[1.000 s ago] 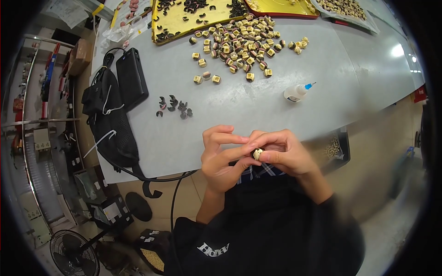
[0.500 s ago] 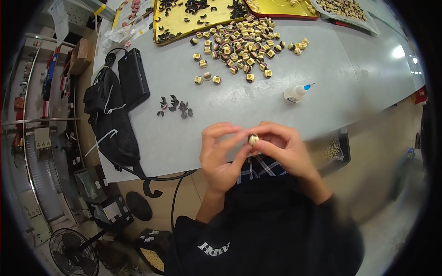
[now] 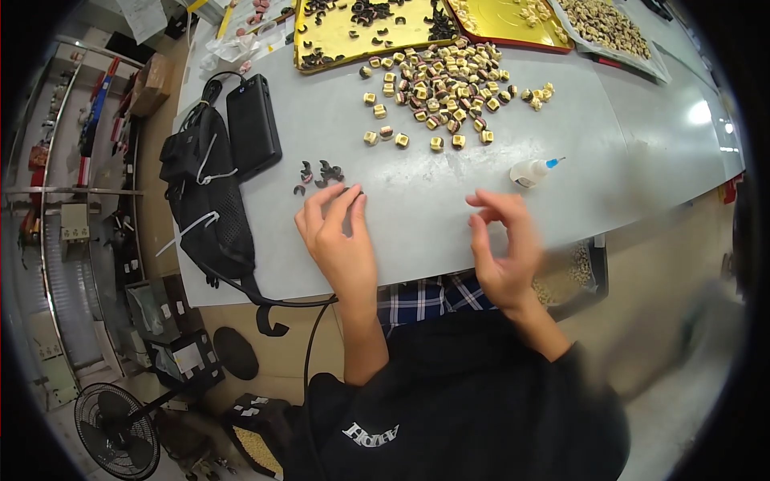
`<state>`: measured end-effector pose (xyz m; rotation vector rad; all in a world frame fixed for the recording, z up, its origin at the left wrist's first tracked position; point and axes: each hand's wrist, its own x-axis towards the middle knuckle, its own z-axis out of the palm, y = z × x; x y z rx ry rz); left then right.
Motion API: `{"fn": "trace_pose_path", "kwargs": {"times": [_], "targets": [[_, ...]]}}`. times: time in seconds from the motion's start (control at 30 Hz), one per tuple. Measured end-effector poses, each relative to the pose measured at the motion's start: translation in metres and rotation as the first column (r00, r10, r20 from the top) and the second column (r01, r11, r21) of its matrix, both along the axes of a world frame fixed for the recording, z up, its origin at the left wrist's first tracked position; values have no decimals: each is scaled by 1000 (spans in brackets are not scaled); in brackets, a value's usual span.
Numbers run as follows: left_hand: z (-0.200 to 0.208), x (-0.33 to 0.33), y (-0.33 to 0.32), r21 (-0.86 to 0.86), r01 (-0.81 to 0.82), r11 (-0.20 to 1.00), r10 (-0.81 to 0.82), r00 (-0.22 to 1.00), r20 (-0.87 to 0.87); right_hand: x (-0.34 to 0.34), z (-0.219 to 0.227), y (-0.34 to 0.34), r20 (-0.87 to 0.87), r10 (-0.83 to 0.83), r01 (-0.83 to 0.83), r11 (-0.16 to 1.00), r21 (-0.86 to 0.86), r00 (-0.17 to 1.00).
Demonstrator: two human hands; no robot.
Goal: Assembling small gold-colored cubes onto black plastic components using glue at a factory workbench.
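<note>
My left hand reaches over the table at the small group of black C-shaped pieces. Its thumb and fingertips come nearly together around a dark piece, mostly covered by the fingers. To the right, my right hand hovers above the table's near edge, fingers curled and thumb apart, with nothing visible in it. Ahead lies a loose pile of small cream-and-black blocks. One block sits at the pile's near side. A small white bottle with a blue needle tip stands beyond my right hand.
Yellow trays hold black pieces and cream pieces at the back. A bag of blocks lies far right. A black power bank and a black strap bag with cables occupy the left. A bin sits below the table edge.
My hands have parted. The block they held is gone from them, and one more block sits at the pile's near side. My left hand has moved left to the black pieces.
</note>
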<state>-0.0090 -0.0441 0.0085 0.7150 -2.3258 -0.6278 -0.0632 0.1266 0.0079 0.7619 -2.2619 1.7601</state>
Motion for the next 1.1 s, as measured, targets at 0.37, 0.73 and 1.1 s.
{"fn": "trace_pose_path", "kwargs": {"times": [0.37, 0.73, 1.1], "targets": [[7, 13, 19, 646, 425, 634, -7, 839, -544, -30, 4, 32, -274, -355, 376, 926, 24, 894], [-4, 15, 35, 649, 721, 242, -144, 688, -711, -37, -1, 38, 360, 43, 6, 991, -132, 932], [-1, 2, 35, 743, 636, 209, 11, 758, -652, -44, 5, 38, 328, 35, 2, 993, -114, 944]]}}
